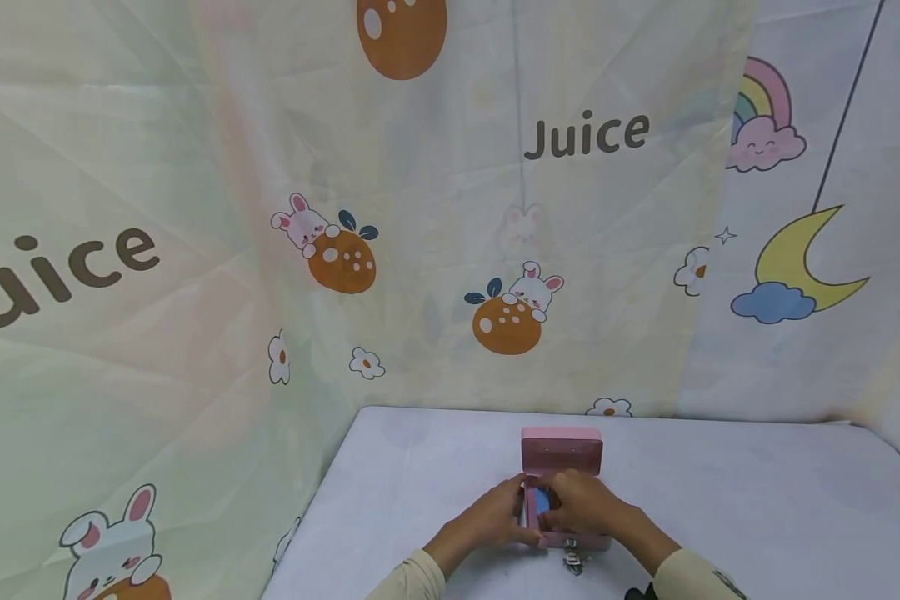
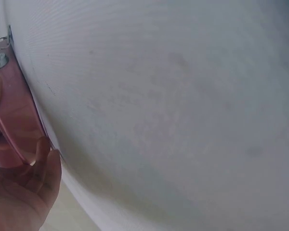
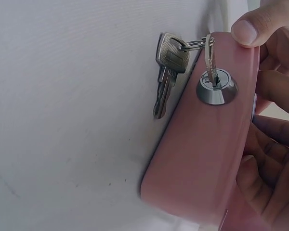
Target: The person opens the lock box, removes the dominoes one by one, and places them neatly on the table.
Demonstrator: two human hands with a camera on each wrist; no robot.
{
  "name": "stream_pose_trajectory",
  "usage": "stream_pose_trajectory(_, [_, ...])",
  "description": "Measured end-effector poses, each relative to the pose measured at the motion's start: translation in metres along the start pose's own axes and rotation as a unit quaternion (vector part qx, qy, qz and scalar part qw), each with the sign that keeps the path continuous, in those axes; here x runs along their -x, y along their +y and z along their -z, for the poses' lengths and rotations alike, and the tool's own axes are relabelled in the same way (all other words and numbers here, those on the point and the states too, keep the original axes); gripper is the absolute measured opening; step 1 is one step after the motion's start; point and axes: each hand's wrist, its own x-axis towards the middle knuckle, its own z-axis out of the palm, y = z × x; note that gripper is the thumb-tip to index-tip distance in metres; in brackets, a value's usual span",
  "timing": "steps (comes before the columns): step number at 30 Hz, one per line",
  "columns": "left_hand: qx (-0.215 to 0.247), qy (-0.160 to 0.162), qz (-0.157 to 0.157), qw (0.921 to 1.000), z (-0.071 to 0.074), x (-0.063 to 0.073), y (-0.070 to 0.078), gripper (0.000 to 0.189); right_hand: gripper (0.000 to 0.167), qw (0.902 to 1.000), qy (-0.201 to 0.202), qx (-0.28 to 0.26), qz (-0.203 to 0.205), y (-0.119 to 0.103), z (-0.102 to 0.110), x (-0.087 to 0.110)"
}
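Observation:
A pink metal lockbox [image 1: 573, 542] sits on the table with its lid [image 1: 562, 454] raised at the back. At the box's left side, my left hand [image 1: 498, 512] grips it, thumb at the front corner and fingers farther back. My right hand [image 1: 581, 502] reaches into the box from the right with bent fingers. Something blue [image 1: 542, 502] shows inside beside those fingers; whether they pinch anything is hidden. On the front, a round silver lock [image 3: 216, 90] has a key in it. A second key [image 3: 171, 62] hangs from the same ring.
The white table [image 1: 420, 467] spreads out on both sides of the box. Behind it hangs a printed curtain [image 1: 435, 333] with rabbits and oranges. A small dark object [image 1: 640, 593] shows at the bottom edge near the right sleeve.

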Motion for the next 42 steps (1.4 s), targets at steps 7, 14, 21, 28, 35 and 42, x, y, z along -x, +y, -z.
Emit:
stream_pose_trajectory(7, [0.01, -0.005, 0.003, 0.9999, 0.0, 0.001, 0.0, 0.094, 0.045, 0.9998, -0.004, 0.002, -0.019, 0.003, -0.003, 0.001])
stream_pose_trajectory(14, [0.024, -0.006, -0.008, 0.9997, 0.0, 0.004, 0.003, 0.095, 0.053, 0.9996, 0.005, 0.022, -0.016, 0.005, 0.0, 0.006])
stream_pose_trajectory(21, [0.029, -0.008, -0.009, 0.9995, 0.0, 0.004, 0.003, 0.094, 0.051, 0.9995, 0.003, 0.021, -0.025, 0.003, 0.003, 0.008])
stream_pose_trajectory(28, [0.035, -0.011, -0.003, 0.9993, -0.001, 0.003, 0.003, 0.093, 0.048, 0.9992, 0.002, 0.026, -0.031, 0.004, 0.006, 0.01])
stream_pose_trajectory(35, [0.027, -0.012, -0.001, 0.9996, 0.001, 0.0, 0.002, 0.093, 0.045, 0.9989, 0.001, 0.025, -0.04, 0.005, 0.008, 0.011])
stream_pose_trajectory(42, [0.033, -0.012, -0.012, 0.9993, 0.002, -0.002, 0.001, 0.094, 0.049, 0.9981, 0.004, 0.027, -0.055, 0.005, 0.012, 0.012])
